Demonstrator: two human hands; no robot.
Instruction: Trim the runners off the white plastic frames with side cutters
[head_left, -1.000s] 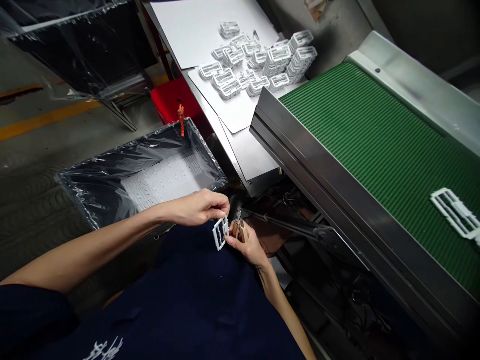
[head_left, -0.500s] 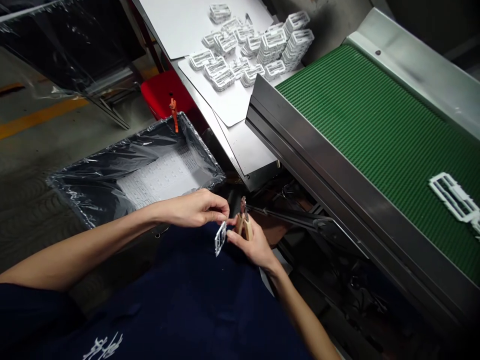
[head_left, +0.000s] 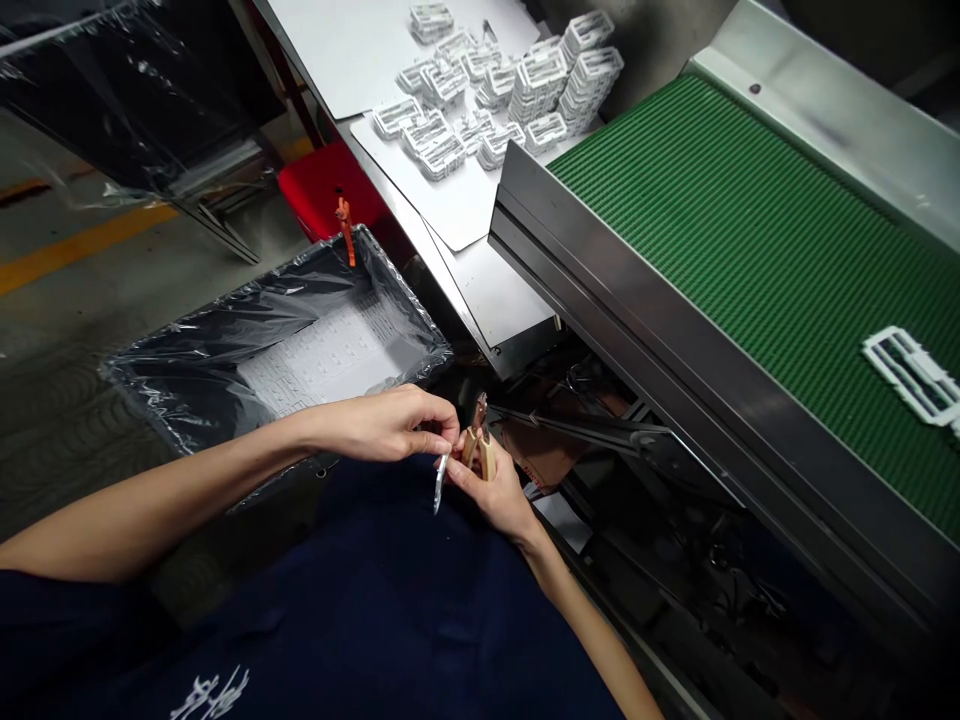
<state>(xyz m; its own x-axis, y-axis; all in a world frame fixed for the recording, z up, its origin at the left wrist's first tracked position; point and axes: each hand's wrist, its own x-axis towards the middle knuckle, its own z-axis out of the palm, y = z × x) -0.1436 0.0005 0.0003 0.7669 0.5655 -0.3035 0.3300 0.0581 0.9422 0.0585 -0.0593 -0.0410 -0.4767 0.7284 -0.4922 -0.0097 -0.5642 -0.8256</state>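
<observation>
In front of my dark blue clothing, my left hand [head_left: 409, 425] pinches a white plastic frame [head_left: 439, 484], which hangs almost edge-on to me. Close beside it, my right hand [head_left: 499, 495] is wrapped around cutting pliers [head_left: 480, 450] with tan handles, their jaws pointing up and away. The fingertips of the right hand come up against the frame's upper end; whether they also grip it I cannot tell. More white plastic frames [head_left: 540, 85] stand in stacks on the table. Another frame [head_left: 913, 375] lies on the green belt.
A ribbed green conveyor belt [head_left: 720, 240] with a metal side rail [head_left: 637, 320] runs along the right. At left stands a crate [head_left: 180, 400] lined with clear plastic, holding flat white pieces; an orange clip [head_left: 346, 232] sits on its rim. Behind it is a red stool [head_left: 322, 185].
The frame in my left hand has turned from showing its openings to nearly edge-on. Both hands and the pliers have shifted slightly left in view.
</observation>
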